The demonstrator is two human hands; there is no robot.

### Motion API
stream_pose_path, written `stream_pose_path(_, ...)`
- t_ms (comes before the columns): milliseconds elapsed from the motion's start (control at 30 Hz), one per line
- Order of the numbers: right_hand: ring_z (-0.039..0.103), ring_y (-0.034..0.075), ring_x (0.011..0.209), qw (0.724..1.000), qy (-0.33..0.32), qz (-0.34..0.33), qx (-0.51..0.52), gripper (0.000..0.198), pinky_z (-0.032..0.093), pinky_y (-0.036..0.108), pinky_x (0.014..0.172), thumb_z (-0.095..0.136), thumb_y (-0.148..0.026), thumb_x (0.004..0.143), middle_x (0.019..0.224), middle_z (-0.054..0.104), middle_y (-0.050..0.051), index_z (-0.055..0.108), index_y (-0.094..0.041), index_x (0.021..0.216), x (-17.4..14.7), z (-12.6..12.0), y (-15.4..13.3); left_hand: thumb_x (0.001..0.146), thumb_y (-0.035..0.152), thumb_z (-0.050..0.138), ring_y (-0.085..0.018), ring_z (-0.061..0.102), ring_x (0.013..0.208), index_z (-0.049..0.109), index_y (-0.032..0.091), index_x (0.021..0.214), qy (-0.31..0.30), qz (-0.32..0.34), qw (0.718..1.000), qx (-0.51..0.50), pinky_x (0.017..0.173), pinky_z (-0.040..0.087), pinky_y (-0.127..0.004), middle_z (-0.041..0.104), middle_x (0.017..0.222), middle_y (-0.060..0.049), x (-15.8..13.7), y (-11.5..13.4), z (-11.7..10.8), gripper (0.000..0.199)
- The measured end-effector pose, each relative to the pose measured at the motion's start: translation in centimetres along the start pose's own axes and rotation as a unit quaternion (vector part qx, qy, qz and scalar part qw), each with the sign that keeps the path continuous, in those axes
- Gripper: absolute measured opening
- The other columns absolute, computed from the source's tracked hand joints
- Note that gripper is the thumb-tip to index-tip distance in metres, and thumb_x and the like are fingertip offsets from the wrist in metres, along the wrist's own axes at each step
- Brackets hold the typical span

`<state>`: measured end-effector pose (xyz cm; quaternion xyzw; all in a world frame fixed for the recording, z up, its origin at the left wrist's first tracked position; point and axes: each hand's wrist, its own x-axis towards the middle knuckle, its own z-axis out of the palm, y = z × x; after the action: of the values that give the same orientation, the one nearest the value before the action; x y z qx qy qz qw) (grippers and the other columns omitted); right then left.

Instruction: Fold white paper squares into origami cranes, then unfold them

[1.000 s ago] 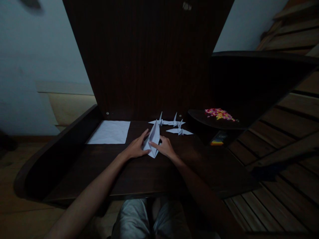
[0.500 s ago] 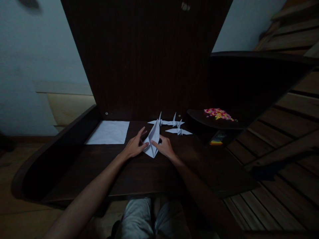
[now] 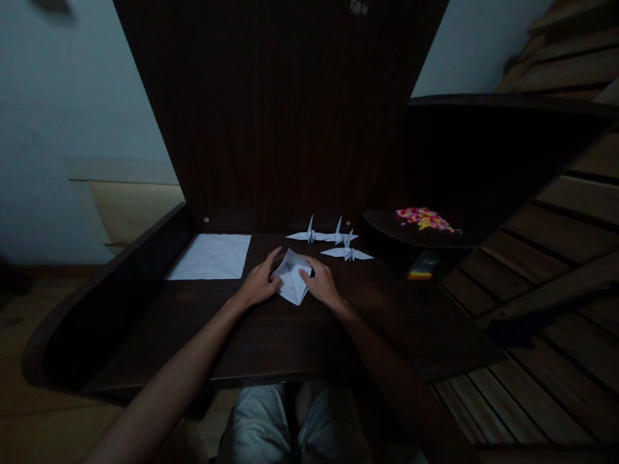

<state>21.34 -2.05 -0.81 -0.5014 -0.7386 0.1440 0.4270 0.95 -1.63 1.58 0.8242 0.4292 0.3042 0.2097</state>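
Between my hands, a white folded paper [image 3: 293, 281] lies on the dark wooden desk [image 3: 290, 345], its lower corner pointing toward me. My left hand [image 3: 261, 281] is at its left edge, with the thumb on the paper and the index finger stretched out. My right hand [image 3: 320, 280] grips the right side, thumb on top and the other fingers partly hidden behind it. Just beyond are three white paper cranes, one at the left [image 3: 309, 235], one behind [image 3: 339, 236] and one nearer to me [image 3: 347, 252].
A flat white sheet of paper [image 3: 213, 256] lies at the back left by the raised side panel [image 3: 111, 293]. On a small shelf [image 3: 382, 224] at the right sits a pile of small colourful pieces [image 3: 425, 219]. Beneath it is a box with a yellow-orange edge [image 3: 420, 275].
The tall raised flap of the folded paper has come down, so the paper now looks shorter and flatter. Both hands have stayed almost in place.
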Motion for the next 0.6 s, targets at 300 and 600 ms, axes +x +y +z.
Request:
stream_pose_path(300, 0.057, 0.019, 0.110, 0.994, -0.074, -0.035, -0.075, 0.043, 0.043, 0.035, 0.098, 0.046, -0.006, 0.079, 0.121, 0.063, 0.004, 0.068, -0.024, 0.112, -0.1, -0.5, 0.5, 0.074, 0.010, 0.044, -0.024, 0.046, 0.128, 0.039, 0.015, 0.140, -0.053, 0.059, 0.995, 0.054, 0.110, 0.033, -0.042, 0.048, 0.141, -0.009, 0.2, -1.0, 0.2, 0.066)
stream_pose_path(600, 0.052, 0.023, 0.107, 0.978, -0.124, -0.057, -0.157, 0.034, 0.041, 0.041, 0.096, 0.054, -0.011, 0.078, 0.117, 0.065, 0.005, 0.069, -0.021, 0.107, -0.1, -1.2, 0.8, 0.079, 0.016, 0.050, -0.025, 0.056, 0.110, 0.062, 0.019, 0.118, -0.099, 0.101, 0.982, 0.126, 0.100, 0.042, -0.041, 0.064, 0.121, -0.006, 0.3, -1.7, -0.1, 0.041)
